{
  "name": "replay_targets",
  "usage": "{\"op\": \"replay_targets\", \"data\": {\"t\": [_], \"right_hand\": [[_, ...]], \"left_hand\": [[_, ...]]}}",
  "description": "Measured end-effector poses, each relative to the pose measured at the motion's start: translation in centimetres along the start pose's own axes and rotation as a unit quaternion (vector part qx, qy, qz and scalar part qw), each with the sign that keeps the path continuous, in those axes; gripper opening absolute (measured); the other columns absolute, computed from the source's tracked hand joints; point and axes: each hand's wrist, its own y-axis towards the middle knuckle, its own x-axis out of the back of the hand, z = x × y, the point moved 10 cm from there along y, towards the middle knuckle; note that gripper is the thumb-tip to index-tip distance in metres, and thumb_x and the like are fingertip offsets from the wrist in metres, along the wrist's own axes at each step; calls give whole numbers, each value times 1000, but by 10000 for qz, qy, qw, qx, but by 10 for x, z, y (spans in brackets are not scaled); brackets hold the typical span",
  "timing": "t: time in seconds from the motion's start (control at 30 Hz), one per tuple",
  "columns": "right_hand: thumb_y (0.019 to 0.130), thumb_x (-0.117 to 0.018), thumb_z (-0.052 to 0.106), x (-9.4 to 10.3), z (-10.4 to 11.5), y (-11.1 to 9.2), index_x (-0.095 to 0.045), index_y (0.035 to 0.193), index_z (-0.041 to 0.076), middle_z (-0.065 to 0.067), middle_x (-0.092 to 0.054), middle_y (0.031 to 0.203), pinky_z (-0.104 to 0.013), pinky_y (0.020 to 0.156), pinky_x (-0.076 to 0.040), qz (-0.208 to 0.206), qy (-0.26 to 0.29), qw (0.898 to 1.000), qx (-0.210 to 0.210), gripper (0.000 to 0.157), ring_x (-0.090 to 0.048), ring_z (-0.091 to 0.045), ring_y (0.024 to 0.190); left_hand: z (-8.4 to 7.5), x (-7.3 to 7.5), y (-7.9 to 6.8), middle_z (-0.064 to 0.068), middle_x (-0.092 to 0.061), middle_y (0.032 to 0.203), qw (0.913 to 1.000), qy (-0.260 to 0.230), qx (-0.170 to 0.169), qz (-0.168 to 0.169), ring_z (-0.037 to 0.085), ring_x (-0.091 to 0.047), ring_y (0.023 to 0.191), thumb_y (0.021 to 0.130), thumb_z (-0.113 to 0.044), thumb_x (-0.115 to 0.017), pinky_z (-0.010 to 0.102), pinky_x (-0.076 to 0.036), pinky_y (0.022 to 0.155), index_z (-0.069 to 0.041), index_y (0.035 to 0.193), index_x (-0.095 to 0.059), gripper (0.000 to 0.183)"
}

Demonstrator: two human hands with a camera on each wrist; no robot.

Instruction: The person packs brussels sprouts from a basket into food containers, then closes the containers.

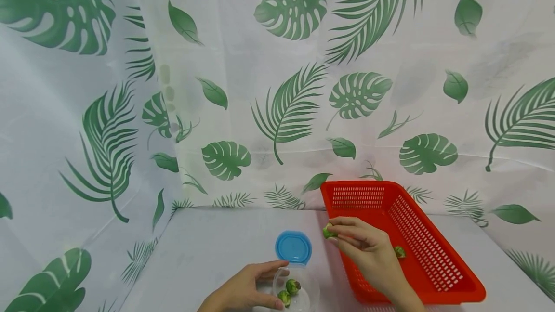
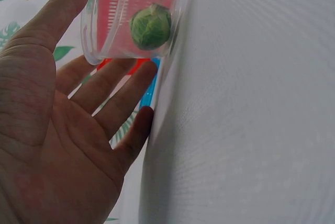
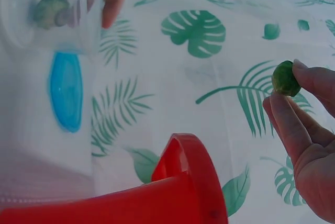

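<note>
My right hand (image 1: 373,249) pinches a small green Brussels sprout (image 3: 286,79) between thumb and fingertips, raised over the near-left side of the red basket (image 1: 425,240). A clear plastic container (image 2: 178,4) stands on the table with two Brussels sprouts (image 1: 293,286) inside. Its blue lid (image 1: 294,247) lies flipped back at the far side. Around the container's left side, my left hand (image 1: 243,288) holds it, thumb at the near edge and fingers against the far part. Another sprout (image 1: 399,252) lies in the basket, partly hidden behind my right hand.
The perforated red basket stands on the right of the pale table (image 1: 217,240), its near end close to my right forearm. Behind and to the left hangs a white curtain (image 1: 243,110) with green leaf prints.
</note>
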Motion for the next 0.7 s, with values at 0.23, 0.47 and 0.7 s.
{"op": "replay_targets", "data": {"t": [0.23, 0.47, 0.7], "right_hand": [[95, -72, 0, -10, -8, -5, -78, 120, 13, -12, -70, 122, -26, 83, -61, 278, 49, 9994, -176, 28, -77, -16, 101], [97, -71, 4, -24, -15, -7, -77, 121, 18, -8, -70, 125, -24, 85, -60, 605, -23, 9976, -335, 29, -75, -14, 105], [96, -73, 5, -38, -16, -9, -78, 118, 18, -6, -71, 121, -27, 85, -61, 940, 40, 9954, -204, 27, -75, -15, 107]], "left_hand": [[-2, 0, 0, -1, -65, 145, 10000, -11, 7, -9, 13, -62, 133, 92, -32, -82, 56, -49, 110, -35, 154, -51, 69], [-4, 0, -1, -1, -65, 145, 10000, 50, -34, -13, 12, -62, 132, 92, -32, -82, 53, -50, 109, -33, 155, -51, 70], [-7, -1, -2, 0, -64, 147, 9994, 115, -339, 37, 11, -62, 132, 92, -33, -82, 44, -52, 108, -31, 156, -49, 72]]}}
